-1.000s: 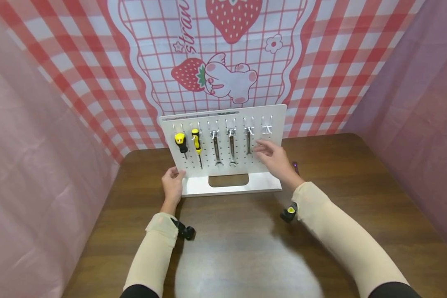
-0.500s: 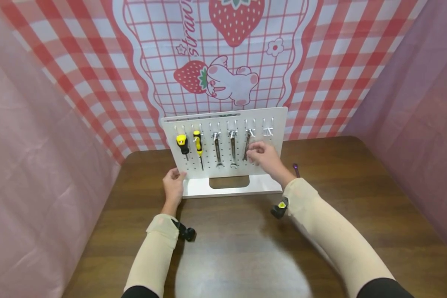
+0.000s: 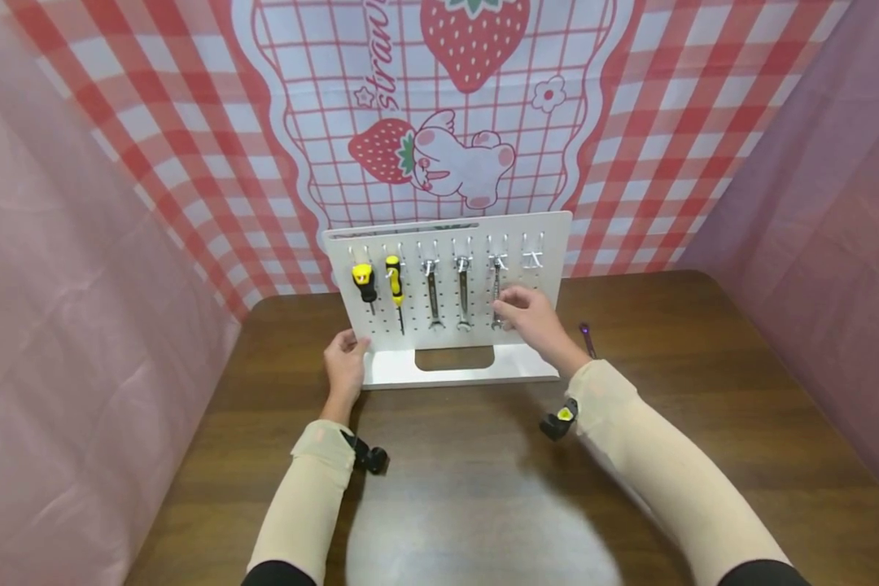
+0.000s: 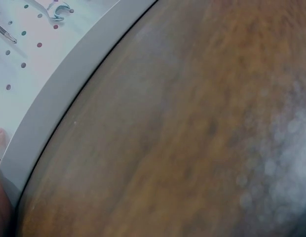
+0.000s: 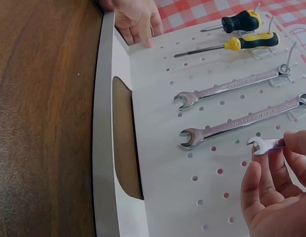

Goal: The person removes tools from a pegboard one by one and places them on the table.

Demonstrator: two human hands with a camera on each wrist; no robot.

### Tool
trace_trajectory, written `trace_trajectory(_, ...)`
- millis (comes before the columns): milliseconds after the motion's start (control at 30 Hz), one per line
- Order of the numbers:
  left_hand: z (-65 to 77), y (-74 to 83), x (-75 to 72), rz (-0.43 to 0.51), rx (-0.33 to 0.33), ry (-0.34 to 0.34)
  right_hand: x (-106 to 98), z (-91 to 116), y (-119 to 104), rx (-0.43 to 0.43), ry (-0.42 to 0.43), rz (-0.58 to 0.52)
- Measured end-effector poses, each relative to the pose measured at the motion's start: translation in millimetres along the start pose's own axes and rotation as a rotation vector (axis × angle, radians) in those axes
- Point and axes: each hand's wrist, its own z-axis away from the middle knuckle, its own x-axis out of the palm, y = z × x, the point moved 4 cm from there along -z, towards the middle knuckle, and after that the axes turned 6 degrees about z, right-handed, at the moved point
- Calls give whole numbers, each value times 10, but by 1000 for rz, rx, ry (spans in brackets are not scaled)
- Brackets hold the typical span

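A white pegboard (image 3: 410, 325) stands upright on the table, tools hanging from its hooks. My left hand (image 3: 344, 364) grips its lower left edge, the thumb on the front face. My right hand (image 3: 538, 321) pinches the lower part of a combination wrench (image 5: 265, 144) between thumb and fingers; its open end shows in the right wrist view. That wrench's top is at the fifth hook from the left. Left of it hang two more combination wrenches, one (image 3: 463, 297) nearer and one (image 3: 433, 299) farther, then a slim screwdriver (image 3: 395, 285) and a stubby screwdriver (image 3: 365, 281), both yellow and black.
The rightmost hook (image 3: 532, 259) bears no tool. A purple wrench-like tool (image 3: 588, 338) lies on the wooden table (image 3: 447, 472) right of the board, partly hidden by my right arm. A red checked cloth (image 3: 652, 146) hangs behind the board.
My right hand has moved in from beside the board to the fifth wrench and pinches it. The wrench swung left, then came back near vertical. My left hand has stayed on the edge.
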Motion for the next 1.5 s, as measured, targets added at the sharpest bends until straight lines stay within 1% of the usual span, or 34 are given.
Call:
trace_trajectory(200,-4,19,10,7,7,0,-67,91,-11,-4,6,32)
trace_trajectory(400,0,28,9,-1,6,0,-80,177,-60,-24,2,17)
trace_trajectory(600,-2,32,9,-5,8,0,-98,265,-104,-18,-3,17)
trace_trajectory(833,-17,37,5,3,5,-4,-140,347,-144,-51,-16,40)
trace_trajectory(1033,-15,36,-3,-6,1,-10,-183,425,-183,-64,-21,71)
trace_trajectory(1267,-5,35,-14,-15,10,-2,-231,536,-254,-105,-20,46)
trace_trajectory(1400,3,25,-10,-16,2,-7,-289,599,-233,-105,-22,36)
trace_trajectory(1500,13,26,-3,-20,-5,-10,-361,634,-161,-87,-15,52)
